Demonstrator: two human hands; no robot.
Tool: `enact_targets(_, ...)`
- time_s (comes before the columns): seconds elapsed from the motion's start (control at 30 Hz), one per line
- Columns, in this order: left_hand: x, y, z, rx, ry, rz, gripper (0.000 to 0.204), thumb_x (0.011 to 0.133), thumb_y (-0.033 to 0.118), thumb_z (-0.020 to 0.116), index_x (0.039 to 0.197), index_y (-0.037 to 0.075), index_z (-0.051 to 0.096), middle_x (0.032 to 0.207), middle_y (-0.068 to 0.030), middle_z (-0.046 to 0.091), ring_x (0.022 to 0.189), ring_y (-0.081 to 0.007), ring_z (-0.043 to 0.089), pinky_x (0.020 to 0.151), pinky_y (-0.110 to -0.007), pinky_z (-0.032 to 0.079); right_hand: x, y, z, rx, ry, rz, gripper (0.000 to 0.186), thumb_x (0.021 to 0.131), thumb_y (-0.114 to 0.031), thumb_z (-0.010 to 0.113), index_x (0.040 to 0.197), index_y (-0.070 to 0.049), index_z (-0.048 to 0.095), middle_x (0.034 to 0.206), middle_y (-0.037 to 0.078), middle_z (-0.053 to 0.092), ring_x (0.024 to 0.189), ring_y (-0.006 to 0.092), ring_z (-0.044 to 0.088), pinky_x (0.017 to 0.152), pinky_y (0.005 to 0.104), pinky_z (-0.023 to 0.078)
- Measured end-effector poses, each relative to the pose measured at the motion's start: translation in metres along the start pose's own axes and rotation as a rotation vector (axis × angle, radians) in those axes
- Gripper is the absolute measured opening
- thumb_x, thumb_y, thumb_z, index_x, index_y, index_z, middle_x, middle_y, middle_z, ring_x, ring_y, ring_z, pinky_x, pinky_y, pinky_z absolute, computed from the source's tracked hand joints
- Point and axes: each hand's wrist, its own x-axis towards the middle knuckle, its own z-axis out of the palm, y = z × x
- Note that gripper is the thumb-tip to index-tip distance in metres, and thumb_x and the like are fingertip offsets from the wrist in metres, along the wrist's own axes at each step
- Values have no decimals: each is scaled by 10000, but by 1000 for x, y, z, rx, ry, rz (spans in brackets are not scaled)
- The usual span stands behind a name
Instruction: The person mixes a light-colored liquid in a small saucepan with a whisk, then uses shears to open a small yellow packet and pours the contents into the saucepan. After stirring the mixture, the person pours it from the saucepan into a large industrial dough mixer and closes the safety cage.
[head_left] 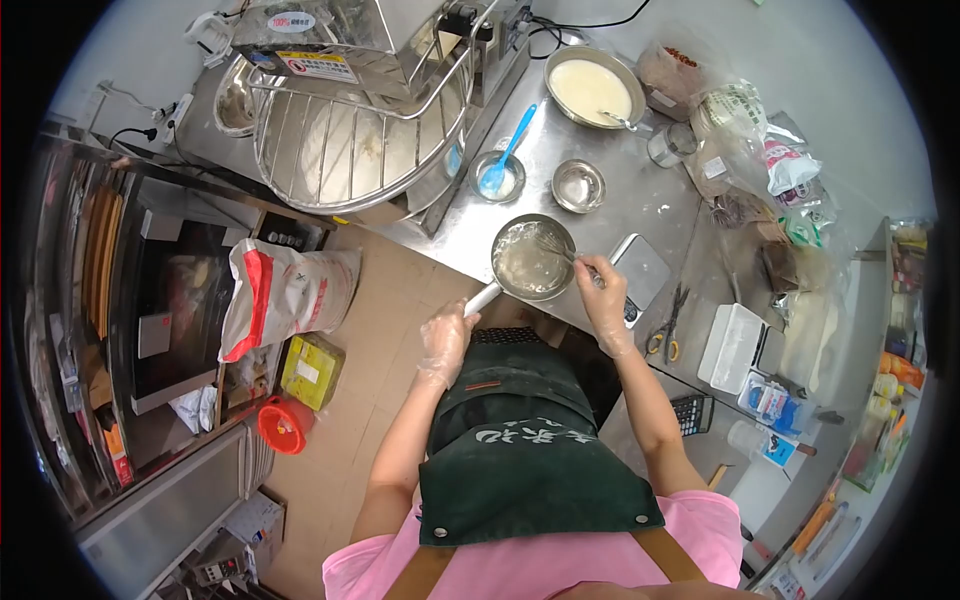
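Note:
A metal saucepan (pixel 517 283) with a pale, wet mixture in it is at the front edge of the steel counter. My left hand (pixel 446 337), in a clear plastic glove, is closed round the pan's handle (pixel 483 297). Over the pan's right rim my gloved right hand (pixel 603 303) grips a whisk (pixel 562 250), its wires down in the mixture. Just behind stand a small metal bowl (pixel 579 186) and another bowl holding white stuff (pixel 508 190), with a blue spatula (pixel 521 130) resting in it. A flat kitchen scale (pixel 640 268) lies beside my right hand.
A large mixer bowl (pixel 345 165) under a wire guard stands at the back left. Behind the small bowls is a wide bowl of creamy liquid (pixel 592 90). Scissors (pixel 668 325) and a white tray (pixel 728 348) lie at right. A white-red sack (pixel 290 295) leans near the left shelves.

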Motion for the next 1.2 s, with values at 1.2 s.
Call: enact_targets(1.2,-3,-3,-5,-13,27,26,299,863,211,717,1095,24,699,967,-169,706,876,-342,691,756,-450,545,-21,-1,9,110,-184,63,117,886,-73,681,941,27,708,836,135,721,769,191,696,723,292,524)
